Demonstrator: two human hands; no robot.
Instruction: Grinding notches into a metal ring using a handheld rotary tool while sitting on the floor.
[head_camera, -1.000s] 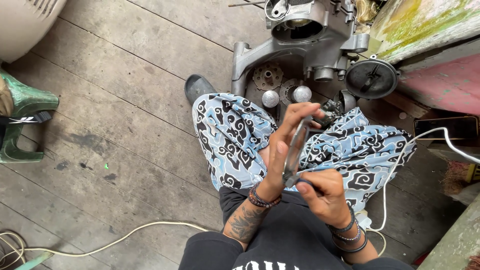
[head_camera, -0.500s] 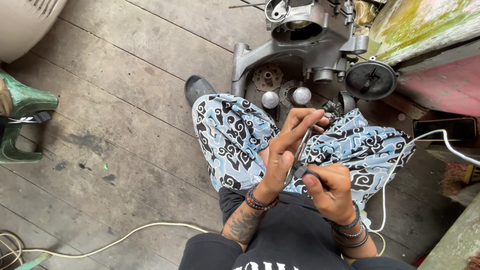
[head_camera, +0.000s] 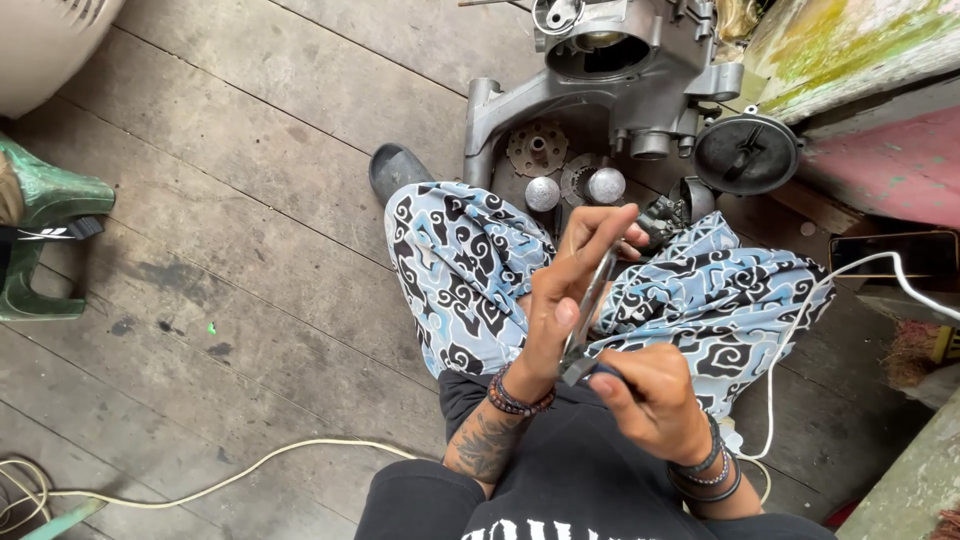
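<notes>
Weathered grey wooden floorboards (head_camera: 250, 200) fill the scene, and a person sits on them cross-legged in blue-and-white cloud-patterned trousers (head_camera: 470, 270) and a black shirt.

The left hand (head_camera: 570, 290) is raised in front of the lap, fingers stretched up along a slim, elongated grey metal tool (head_camera: 592, 305). Its thumb presses the tool from the near side, so the grip is closed around the tool's upper length. A beaded bracelet sits on that wrist, with a tattoo on the forearm below it.

The right hand (head_camera: 655, 400) is lower and nearer the body. Its grip is pinched tight on the tool's dark lower end, fingers curled in. Dark bands ring this wrist. The tool therefore lies between both hands, tilted steeply, above the knees and clear of the floor.

Just beyond the knees stands a large grey cast-metal engine casing (head_camera: 610, 70). Beside it on the floor are a toothed metal gear disc (head_camera: 537, 148), two rounded shiny metal caps (head_camera: 543, 193), and a round black cover (head_camera: 747, 153).

A dark sandal (head_camera: 395, 170) rests near the left knee. A pale cable (head_camera: 200, 490) curls across the boards at lower left, a white cable (head_camera: 860, 270) runs along the right, and a green plastic stool (head_camera: 45, 240) stands at the left edge.
</notes>
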